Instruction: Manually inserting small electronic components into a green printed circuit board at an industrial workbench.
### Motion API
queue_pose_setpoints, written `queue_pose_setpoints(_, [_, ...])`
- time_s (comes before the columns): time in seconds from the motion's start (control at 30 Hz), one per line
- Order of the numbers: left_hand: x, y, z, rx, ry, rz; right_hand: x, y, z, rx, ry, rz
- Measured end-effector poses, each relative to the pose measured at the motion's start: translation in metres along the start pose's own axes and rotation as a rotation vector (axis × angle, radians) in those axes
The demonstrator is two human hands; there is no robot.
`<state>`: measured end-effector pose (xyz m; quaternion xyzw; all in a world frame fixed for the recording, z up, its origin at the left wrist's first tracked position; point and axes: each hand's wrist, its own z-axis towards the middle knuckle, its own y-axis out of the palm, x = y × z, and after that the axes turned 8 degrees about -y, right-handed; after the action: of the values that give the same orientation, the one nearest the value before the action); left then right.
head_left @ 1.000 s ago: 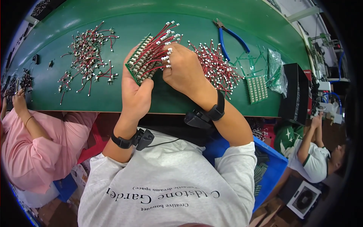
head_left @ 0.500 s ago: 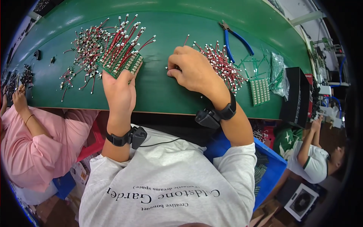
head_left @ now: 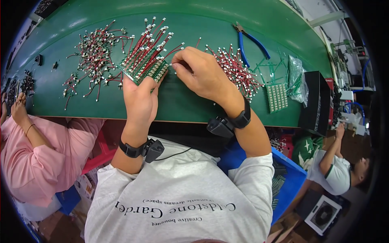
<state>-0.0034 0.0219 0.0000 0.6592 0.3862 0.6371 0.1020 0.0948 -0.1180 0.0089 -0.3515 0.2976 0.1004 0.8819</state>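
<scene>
My left hand (head_left: 139,101) holds up a green circuit board (head_left: 148,69) that bristles with several red wires ending in white connectors. My right hand (head_left: 200,73) is just to the right of the board, fingers pinched together at its right edge on what seems to be a small wire end; the piece itself is too small to make out. Both hands are over the green table (head_left: 182,105). Each wrist carries a black band with a small black device.
A pile of loose red wires (head_left: 95,56) lies left of the board, another pile (head_left: 235,69) right of my right hand. Blue-handled pliers (head_left: 251,38), a small green board (head_left: 277,97), a clear bag (head_left: 296,79) and a black box (head_left: 314,101) sit at the right. Other people sit on both sides.
My left hand carried the board left over the wire pile, then back toward the middle. My right hand went to the right-hand wire pile and has returned to the board's edge.
</scene>
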Motion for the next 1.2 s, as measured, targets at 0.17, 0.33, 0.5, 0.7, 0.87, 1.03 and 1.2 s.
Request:
queue_pose_setpoints(0.17, [-0.010, 0.005, -0.004, -0.027, 0.030, -0.014, 0.001, 0.010, -0.004, 0.041, -0.028, -0.116])
queue_pose_setpoints(0.33, [-0.017, 0.006, -0.005, -0.016, 0.074, 0.042, 0.001, 0.009, -0.005, 0.032, 0.031, -0.085])
queue_pose_setpoints(0.5, [-0.018, 0.005, -0.005, 0.010, 0.093, 0.101, 0.000, 0.010, -0.003, 0.029, 0.070, -0.030])
queue_pose_setpoints(0.7, [-0.021, 0.001, -0.004, -0.009, 0.127, 0.226, 0.001, 0.009, -0.004, 0.019, 0.060, -0.063])
queue_pose_setpoints(0.87, [-0.024, -0.003, -0.002, -0.091, 0.115, 0.192, -0.001, 0.009, -0.003, 0.005, 0.050, -0.077])
queue_pose_setpoints(1.03, [-0.021, 0.007, -0.009, -0.087, 0.167, 0.425, -0.008, 0.008, -0.005, -0.091, 0.046, -0.210])
queue_pose_setpoints(1.2, [-0.021, 0.002, -0.005, -0.093, 0.144, 0.345, -0.013, 0.011, -0.007, -0.059, 0.056, -0.313])
